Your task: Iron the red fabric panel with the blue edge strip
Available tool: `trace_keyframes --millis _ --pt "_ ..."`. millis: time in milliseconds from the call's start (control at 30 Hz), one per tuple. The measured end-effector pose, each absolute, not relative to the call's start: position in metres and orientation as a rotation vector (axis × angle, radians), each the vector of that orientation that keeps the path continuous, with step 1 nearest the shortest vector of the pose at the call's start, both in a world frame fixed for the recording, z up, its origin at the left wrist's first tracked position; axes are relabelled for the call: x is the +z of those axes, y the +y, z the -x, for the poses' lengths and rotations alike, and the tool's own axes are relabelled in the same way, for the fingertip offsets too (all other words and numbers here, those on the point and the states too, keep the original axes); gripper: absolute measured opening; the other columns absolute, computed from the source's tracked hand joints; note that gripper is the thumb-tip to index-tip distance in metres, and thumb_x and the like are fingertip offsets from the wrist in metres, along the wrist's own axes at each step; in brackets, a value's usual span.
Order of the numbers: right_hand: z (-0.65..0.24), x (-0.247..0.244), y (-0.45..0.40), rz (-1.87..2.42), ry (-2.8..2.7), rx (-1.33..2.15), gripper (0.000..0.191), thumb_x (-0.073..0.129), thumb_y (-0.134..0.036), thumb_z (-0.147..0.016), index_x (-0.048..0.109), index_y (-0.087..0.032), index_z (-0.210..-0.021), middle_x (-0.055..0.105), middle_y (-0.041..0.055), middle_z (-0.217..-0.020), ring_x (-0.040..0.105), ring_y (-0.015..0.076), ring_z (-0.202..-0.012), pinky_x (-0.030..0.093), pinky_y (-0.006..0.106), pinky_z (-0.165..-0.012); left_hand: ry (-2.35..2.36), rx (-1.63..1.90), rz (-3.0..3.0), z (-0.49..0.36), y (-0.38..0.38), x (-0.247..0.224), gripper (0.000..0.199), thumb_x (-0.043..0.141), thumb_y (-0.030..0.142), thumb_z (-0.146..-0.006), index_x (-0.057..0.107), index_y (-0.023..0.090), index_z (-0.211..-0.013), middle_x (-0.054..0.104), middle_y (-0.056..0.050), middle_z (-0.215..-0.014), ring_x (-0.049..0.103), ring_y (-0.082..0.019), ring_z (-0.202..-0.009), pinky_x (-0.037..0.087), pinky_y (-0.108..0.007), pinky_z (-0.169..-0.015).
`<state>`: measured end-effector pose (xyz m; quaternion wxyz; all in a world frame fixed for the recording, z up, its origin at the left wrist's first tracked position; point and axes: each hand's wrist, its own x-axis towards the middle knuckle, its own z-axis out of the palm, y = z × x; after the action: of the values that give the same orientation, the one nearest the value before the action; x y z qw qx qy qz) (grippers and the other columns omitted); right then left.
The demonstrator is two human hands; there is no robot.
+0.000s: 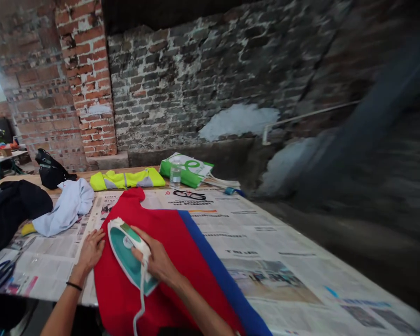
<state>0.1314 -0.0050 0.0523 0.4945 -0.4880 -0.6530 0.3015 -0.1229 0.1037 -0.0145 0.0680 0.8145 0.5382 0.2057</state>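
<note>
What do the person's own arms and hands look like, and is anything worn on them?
Both forearms are bare, with no sleeves or gloves in view. The left hand has a thin black band around its wrist. The right hand shows no band or other marking.

**Your bare left forearm (pixel 63 310), banded.**
A thin black wristband (pixel 74 285) sits just behind your left hand (pixel 92 252).

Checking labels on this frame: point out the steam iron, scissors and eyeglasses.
Steam iron (pixel 124 252), head view, teal top of the body.
Scissors (pixel 0 276), head view, black handle loops.
Eyeglasses (pixel 189 195), head view, black frame near the bridge.
</note>
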Motion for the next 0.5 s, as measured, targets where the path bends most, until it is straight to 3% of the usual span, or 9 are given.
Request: trace_keyframes --millis 133,233,333,400,500 --pt "-0.176 0.044 -0.076 1.227 -1.624 0.699 0.057 0.057 -0.041 -0.088 0.063 -0.016 -0.138 0.079 0.0072 -0.097 0.071 0.0196 -0.069 0.058 0.025 -0.062 1.631 0.641 -2.428 0.122 0.103 -0.017 0.039 0.052 0.021 -0.095 0.069 0.024 -0.130 0.060 -0.004 -0.148 0.048 -0.024 -0.144 0.034 -0.047 -0.123" --pt "-0.215 0.035 -0.109 1.371 -1.552 0.535 0.053 0.060 -0.043 -0.089 0.066 -0.020 -0.136 0.078 0.0080 -0.114 0.077 0.0235 -0.091 0.061 0.025 -0.074 1.653 0.629 -2.416 0.121 0.100 -0.017 0.037 0.054 0.020 -0.095 0.071 0.024 -0.128 0.060 -0.004 -0.147 0.048 -0.024 -0.143 0.036 -0.045 -0.123" --pt "-0.250 0.023 -0.112 1.507 -1.462 0.331 0.053 0.064 -0.046 -0.086 0.067 -0.023 -0.134 0.075 0.0077 -0.125 0.073 0.0267 -0.110 0.061 0.029 -0.087 1.682 0.595 -2.419 0.119 0.098 -0.014 0.037 0.053 0.019 -0.095 0.070 0.024 -0.128 0.060 -0.004 -0.147 0.048 -0.024 -0.143 0.036 -0.046 -0.122" --pt "-0.264 0.016 -0.100 1.588 -1.341 0.212 0.054 0.061 -0.051 -0.086 0.067 -0.023 -0.132 0.076 0.0083 -0.122 0.074 0.0287 -0.109 0.062 0.034 -0.087 1.704 0.553 -2.426 0.118 0.097 -0.008 0.038 0.052 0.018 -0.095 0.070 0.024 -0.128 0.060 -0.006 -0.147 0.048 -0.025 -0.143 0.037 -0.046 -0.122" --pt "-0.270 0.012 -0.076 1.662 -1.212 0.139 0.059 0.057 -0.057 -0.084 0.066 -0.023 -0.131 0.080 0.0084 -0.105 0.077 0.0306 -0.093 0.063 0.037 -0.074 1.743 0.468 -2.437 0.113 0.093 0.004 0.041 0.053 0.015 -0.092 0.070 0.023 -0.127 0.060 -0.008 -0.147 0.050 -0.029 -0.142 0.038 -0.050 -0.120"
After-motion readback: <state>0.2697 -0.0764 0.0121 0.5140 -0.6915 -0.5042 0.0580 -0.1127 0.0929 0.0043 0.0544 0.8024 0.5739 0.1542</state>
